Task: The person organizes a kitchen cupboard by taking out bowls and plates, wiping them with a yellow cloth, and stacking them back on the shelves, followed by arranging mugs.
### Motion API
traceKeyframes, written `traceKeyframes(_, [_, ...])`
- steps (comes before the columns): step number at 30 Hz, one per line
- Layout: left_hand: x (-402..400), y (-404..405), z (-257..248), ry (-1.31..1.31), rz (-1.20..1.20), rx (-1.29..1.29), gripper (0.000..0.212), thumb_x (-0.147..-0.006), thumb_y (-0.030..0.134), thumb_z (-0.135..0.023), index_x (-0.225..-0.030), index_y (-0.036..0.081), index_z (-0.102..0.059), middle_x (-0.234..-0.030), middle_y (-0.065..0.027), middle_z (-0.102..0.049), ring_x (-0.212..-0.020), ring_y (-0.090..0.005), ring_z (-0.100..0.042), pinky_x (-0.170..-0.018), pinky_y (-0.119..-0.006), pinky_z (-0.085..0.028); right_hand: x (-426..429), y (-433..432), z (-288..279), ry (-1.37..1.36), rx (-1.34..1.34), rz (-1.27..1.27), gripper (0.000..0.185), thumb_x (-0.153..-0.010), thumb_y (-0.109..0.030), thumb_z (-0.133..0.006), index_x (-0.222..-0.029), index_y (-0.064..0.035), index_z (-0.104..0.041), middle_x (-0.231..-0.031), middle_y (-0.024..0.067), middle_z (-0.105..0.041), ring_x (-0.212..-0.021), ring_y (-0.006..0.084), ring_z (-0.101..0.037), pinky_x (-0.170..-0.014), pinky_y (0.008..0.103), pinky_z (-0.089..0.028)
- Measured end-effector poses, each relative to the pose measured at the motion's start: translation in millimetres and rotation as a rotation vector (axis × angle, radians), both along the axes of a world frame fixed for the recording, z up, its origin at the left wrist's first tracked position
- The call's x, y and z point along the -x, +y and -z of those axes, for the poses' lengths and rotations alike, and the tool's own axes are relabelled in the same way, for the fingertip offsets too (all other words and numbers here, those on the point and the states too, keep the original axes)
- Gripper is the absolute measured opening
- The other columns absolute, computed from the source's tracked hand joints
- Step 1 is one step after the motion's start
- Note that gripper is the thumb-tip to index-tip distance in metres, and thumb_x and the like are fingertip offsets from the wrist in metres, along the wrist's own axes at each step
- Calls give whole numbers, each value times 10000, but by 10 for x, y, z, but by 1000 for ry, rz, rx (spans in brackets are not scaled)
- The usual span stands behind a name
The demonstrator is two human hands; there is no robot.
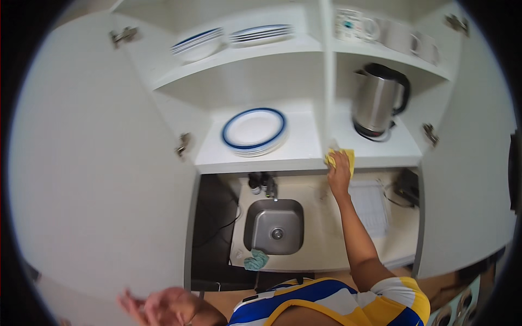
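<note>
My right hand (pixel 339 169) presses a yellow cloth (pixel 350 157) against the front edge of the cabinet's lower shelf, at the foot of the upright divider (pixel 329 81). To its right on that shelf stands a stainless steel electric kettle (pixel 376 102) with a black handle. Left of the divider lies a stack of white plates with blue rims (pixel 255 128). My left hand (pixel 163 305) is low at the left, blurred, with its fingers apart and nothing seen in it.
Both cabinet doors (pixel 94 171) stand wide. Bowls (pixel 200 45), plates (pixel 261 33) and mugs (pixel 352 26) sit on the upper shelf. Below are a steel sink (pixel 277 232) with a faucet (pixel 272 189), a green cloth (pixel 256 260) and a white rack (pixel 369 208).
</note>
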State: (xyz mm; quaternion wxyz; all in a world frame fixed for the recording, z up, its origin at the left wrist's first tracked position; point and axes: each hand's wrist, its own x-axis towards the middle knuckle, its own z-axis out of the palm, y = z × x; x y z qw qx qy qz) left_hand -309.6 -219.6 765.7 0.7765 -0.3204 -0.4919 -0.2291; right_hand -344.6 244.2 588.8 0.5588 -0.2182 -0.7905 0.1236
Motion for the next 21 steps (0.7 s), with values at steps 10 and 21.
traceKeyframes(10, [11, -1229, 381, -820, 557, -1120, 622, -949, 480, -376, -1300, -32, -407, -1223, -95, -488, -1103, -176, -437, -940, -312, -343, 637, -2817, -747, 338, 1088, -1214, 239, -933, -150, -504, -1133, -22, -525, -1002, 70, -596, -876, 126, -571, -767, 265, -481])
traceKeyframes(21, [-295, -1363, 819, -1209, 141, -629, 589, -928, 522, -386, -965, -50, -523, -847, -76, -574, -748, -130, -535, -638, -255, -423, 509, -4660, -3307, 781, -440, -1502, 364, -900, -353, -474, -1255, -295, -530, -1426, 78, -338, -1329, 376, -231, -1081, 568, -108])
